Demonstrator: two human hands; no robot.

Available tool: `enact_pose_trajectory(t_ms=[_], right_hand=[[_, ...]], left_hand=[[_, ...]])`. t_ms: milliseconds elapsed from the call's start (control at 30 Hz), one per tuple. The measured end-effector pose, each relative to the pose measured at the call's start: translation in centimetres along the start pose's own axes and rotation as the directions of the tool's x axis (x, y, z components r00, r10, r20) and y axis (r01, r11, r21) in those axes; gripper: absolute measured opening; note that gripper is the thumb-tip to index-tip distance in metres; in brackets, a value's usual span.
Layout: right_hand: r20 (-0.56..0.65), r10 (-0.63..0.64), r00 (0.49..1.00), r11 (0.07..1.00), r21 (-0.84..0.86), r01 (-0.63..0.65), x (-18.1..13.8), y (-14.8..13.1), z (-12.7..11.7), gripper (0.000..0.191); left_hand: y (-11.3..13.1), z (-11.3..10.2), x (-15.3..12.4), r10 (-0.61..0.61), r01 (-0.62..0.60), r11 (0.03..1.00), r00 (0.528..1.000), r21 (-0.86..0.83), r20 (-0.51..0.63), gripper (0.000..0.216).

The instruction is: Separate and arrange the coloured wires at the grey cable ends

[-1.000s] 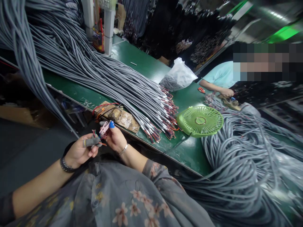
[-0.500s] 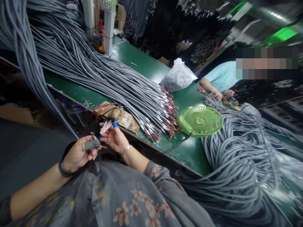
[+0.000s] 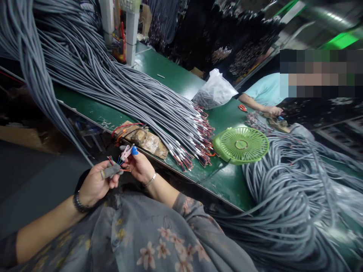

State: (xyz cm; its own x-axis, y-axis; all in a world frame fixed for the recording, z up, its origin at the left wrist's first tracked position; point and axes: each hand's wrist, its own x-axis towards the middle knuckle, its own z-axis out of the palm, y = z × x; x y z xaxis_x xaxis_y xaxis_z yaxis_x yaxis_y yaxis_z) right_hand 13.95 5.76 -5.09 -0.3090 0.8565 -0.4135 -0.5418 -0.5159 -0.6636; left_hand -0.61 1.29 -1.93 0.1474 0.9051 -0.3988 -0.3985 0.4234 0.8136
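Observation:
My left hand [image 3: 98, 181] is closed around the end of a grey cable [image 3: 86, 158], with grey wrapping on a finger. Thin coloured wires [image 3: 117, 161] fan out of its grip in red, green, blue and orange. Against them is my right hand [image 3: 141, 169], its thumb in a blue cover [image 3: 134, 150]. Between thumb and fingers it pinches a small pale pink tool shaped like a clip [image 3: 126, 152]. The tool's tip is too small to make out. Both hands are in front of the table edge, above my lap.
On the green table [image 3: 159, 60] lies a thick bundle of grey cables [image 3: 136, 87] with stripped ends. A taped wooden board [image 3: 150, 141] sits at the edge. Nearby stand a green fan [image 3: 241, 144] and a plastic bag [image 3: 215, 90]. Across the table a co-worker's hand [image 3: 274, 110] handles cables [image 3: 283, 162].
My right thumb has shifted slightly left and down, and the pink tool shows more of its side. The wires are spread a little differently. The co-worker's hands have moved to the right.

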Motion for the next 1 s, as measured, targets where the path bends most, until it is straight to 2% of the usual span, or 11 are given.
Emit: enact_pose_trajectory(t_ms=[133,300,400,533,667,1000], right_hand=[[-0.044,-0.03,0.999,0.999,0.019,0.031,0.2,0.4,0.0,0.04],[0.0,0.007,1.0,1.0,-0.01,-0.007,0.1,0.1,0.0,0.047],[0.035,0.052,0.998,0.998,-0.027,-0.051,-0.1,-0.3,0.1,0.051],[0.008,-0.01,1.0,1.0,-0.025,0.01,-0.4,-0.4,0.3,0.04],[0.03,-0.04,0.999,0.998,-0.041,0.041,-0.5,-0.1,0.3,0.041],[0.035,-0.009,0.999,1.0,-0.017,0.01,-0.1,-0.2,0.2,0.042]], left_hand=[[-0.3,-0.1,0.2,-0.005,0.005,1.0,1.0,0.01,0.015,0.029],[-0.6,-0.3,0.1,0.009,-0.009,1.0,1.0,0.03,0.011,0.033],[-0.6,-0.4,-0.5,0.035,-0.034,0.999,0.999,0.037,-0.021,0.033],[-0.5,-0.1,-1.4,0.099,-0.098,0.995,0.99,0.022,-0.101,0.032],[-0.4,0.3,-1.6,0.156,-0.156,0.988,0.977,0.017,-0.145,0.032],[-0.6,1.0,-0.8,0.153,-0.144,0.988,0.971,0.062,-0.181,0.025]])
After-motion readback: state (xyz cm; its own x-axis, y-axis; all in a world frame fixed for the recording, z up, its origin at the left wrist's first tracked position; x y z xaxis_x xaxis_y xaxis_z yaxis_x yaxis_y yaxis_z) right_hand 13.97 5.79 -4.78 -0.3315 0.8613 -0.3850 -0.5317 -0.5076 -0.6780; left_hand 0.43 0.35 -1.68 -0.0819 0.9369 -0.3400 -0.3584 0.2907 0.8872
